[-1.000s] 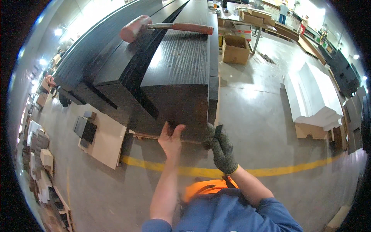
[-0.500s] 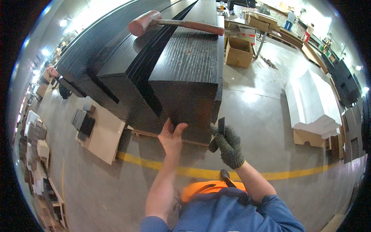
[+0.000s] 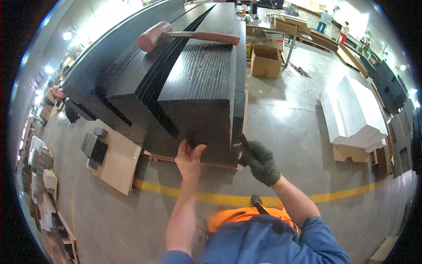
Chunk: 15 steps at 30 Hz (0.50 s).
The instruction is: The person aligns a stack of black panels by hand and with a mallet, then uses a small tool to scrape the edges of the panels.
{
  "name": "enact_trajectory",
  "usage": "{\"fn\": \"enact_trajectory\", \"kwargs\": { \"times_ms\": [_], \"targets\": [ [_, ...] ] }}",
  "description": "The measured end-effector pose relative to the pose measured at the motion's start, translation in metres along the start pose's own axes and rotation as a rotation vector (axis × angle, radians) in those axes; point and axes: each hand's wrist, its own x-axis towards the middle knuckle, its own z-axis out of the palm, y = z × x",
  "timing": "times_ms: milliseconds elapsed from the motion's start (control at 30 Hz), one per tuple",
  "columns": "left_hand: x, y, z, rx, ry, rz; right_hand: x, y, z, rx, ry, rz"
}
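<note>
Bare left hand [image 3: 189,156] lies flat, fingers spread, against the near end of the stacked dark wood-grain panels [image 3: 202,83]. Gloved right hand [image 3: 258,158] pinches that end's right corner. Panels' long axis runs away from both hands.

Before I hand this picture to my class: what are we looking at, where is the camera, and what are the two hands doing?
The picture comes from a wide-angle camera worn on a person's head, looking down, so straight edges bend. There is no machine. The bare left hand presses against the end of a stack of dark wood panels. The right hand, in a dark knit glove, holds something small and dark at the stack's corner; what it is cannot be told. A rubber mallet lies on top. Nearby stand a cardboard box and white panels.
</note>
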Motion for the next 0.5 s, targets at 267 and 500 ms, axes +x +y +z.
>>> {"fn": "enact_trajectory", "kwargs": {
  "times_ms": [267,500],
  "targets": [
    [0.020,0.063,0.011,0.087,0.096,0.359,0.006,-0.032,-0.004,-0.157,0.172,-0.348],
    [0.023,0.093,0.041,-0.039,0.168,0.233,0.017,-0.048,0.018,0.236,-0.092,-0.410]
  ]
}}
